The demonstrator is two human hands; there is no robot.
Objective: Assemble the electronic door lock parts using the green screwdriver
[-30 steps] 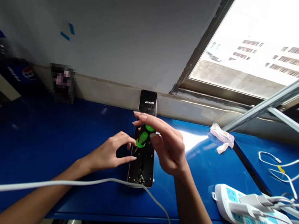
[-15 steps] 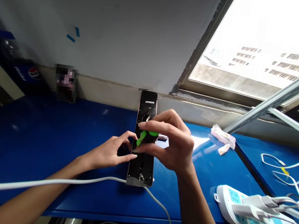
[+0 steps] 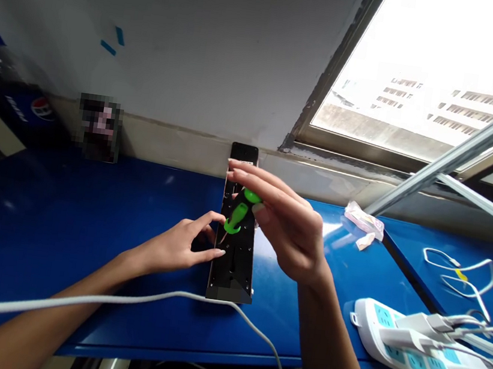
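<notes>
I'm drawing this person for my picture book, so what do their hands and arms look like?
The slim left hand and the slim right hand are ungloved, with no rings, watch or bracelet showing. No sleeve shows on the left forearm or the right forearm. A long, smooth white cable crosses the view of the left forearm.

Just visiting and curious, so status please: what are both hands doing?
Left hand at left edge of black panel, thumb and forefinger apart. Right hand at green-and-black screwdriver, fingers extended. White cable near panel's near end.
</notes>
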